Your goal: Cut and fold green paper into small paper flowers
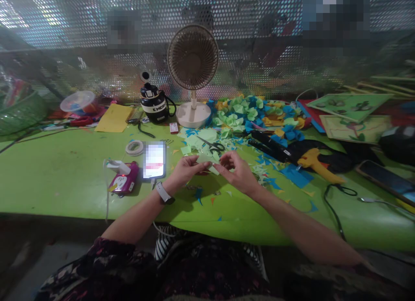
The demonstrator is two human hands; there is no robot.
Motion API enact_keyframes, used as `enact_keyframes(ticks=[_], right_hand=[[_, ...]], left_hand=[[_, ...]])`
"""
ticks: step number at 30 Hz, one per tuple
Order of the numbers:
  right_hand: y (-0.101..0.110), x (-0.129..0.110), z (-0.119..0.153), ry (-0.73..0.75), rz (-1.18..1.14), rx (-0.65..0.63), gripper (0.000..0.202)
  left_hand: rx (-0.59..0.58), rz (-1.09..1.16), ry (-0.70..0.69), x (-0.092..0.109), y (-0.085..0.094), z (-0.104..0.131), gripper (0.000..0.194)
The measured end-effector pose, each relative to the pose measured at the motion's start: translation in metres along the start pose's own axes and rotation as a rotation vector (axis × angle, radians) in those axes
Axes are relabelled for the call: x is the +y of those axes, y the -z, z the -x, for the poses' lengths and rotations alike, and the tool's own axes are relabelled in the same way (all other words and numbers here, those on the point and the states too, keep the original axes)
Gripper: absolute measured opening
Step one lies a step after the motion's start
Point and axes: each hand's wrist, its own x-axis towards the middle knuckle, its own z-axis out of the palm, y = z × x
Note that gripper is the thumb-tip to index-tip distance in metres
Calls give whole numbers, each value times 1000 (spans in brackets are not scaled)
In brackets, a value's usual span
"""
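Observation:
A small piece of pale green paper (206,158) is held up over the table between my two hands. My left hand (188,170), with a watch on its wrist, pinches the paper by its left side. At the paper's right edge, the thumb and fingertips of my right hand (238,173) are closed on it; its other fingers are curled. Just behind the paper lie dark-handled scissors (214,145) on a spread of green and blue paper scraps (201,139). Beyond them is a heap of folded green, blue and yellow paper flowers (240,113).
A fan (193,61) and a bottle (156,105) stand at the back. To the left are a lit phone (154,160), a tape roll (134,148) and a purple power bank (124,180). A yellow-handled glue gun (319,166) lies right, near cables and another phone (385,180).

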Motion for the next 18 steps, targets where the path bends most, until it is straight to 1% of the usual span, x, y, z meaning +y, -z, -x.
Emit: enact_keyframes(ticks=[2, 4, 7, 10, 13, 16, 18], right_hand=[[1, -1, 0, -22, 50, -94, 34], [2, -2, -1, -18, 80, -182, 37], [4, -3, -2, 13, 79, -211, 39], [8, -5, -3, 17, 50, -239, 39], [10, -7, -4, -67, -89, -268, 38], [7, -8, -3, -210, -261, -329, 38], [3, -8, -3, -270, -331, -383, 38]], left_hand=[[2, -44, -2, 1, 0, 1, 35], [0, -73, 1, 1, 0, 1, 34], [-7, -82, 27, 3, 2, 2, 36], [-68, -113, 105, 6, 6, 3, 37], [-97, -159, 139, 9, 7, 4, 39], [-62, -168, 96, 9, 4, 4, 41], [-50, -166, 62, 8, 2, 5, 42]])
